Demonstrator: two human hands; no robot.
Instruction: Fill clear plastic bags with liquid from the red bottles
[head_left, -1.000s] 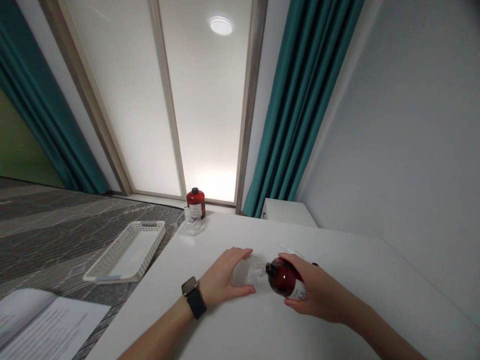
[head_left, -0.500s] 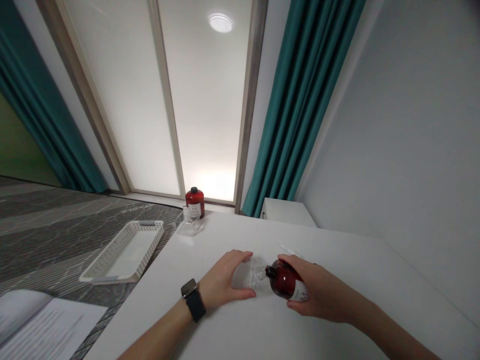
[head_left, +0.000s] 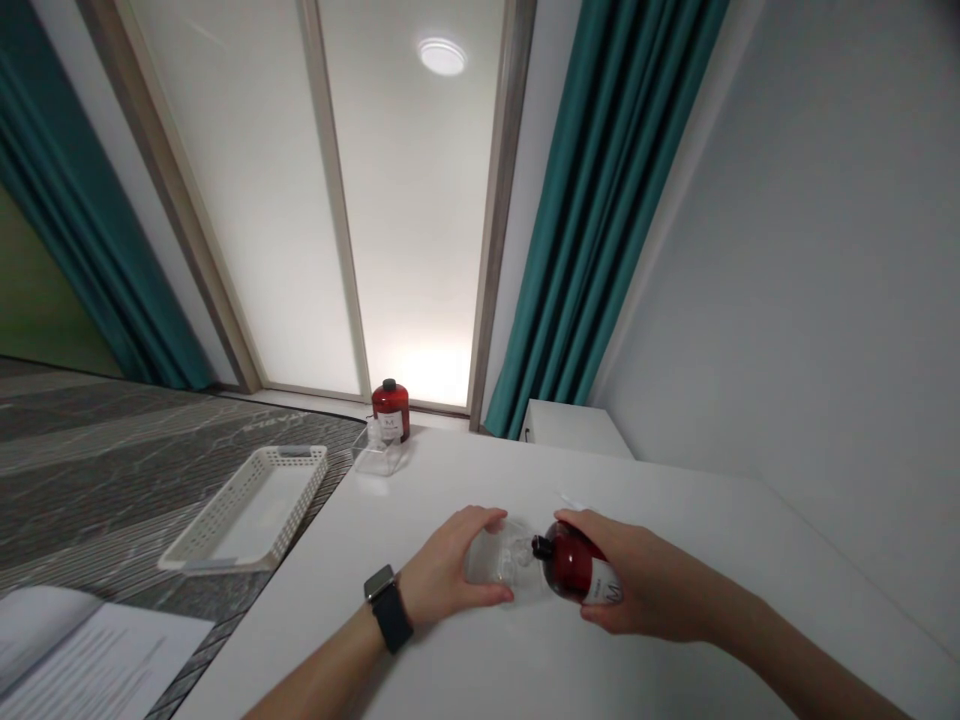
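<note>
My left hand (head_left: 461,565), with a dark watch on its wrist, has thumb and fingers on either side of a clear container (head_left: 486,556) low over the white table. Clear, lumpy shapes (head_left: 517,548) show at the container's right side; what they are is hard to make out. My right hand (head_left: 634,575) is wrapped round a dark red bottle (head_left: 568,562) with a white label. The bottle is tipped to the left, and its black mouth (head_left: 541,547) points at the clear container, close beside it. Whether liquid flows cannot be seen.
On the white table's (head_left: 450,660) far left corner stand another red bottle (head_left: 391,408) with a black cap and a clear box (head_left: 377,458). Beyond the left edge are a white basket (head_left: 292,520) and an open booklet (head_left: 112,650). A white cabinet (head_left: 577,428) stands behind.
My right hand and the tilted bottle have shifted very slightly to the right. The left hand keeps its hold on the clear container, almost unmoved.
</note>
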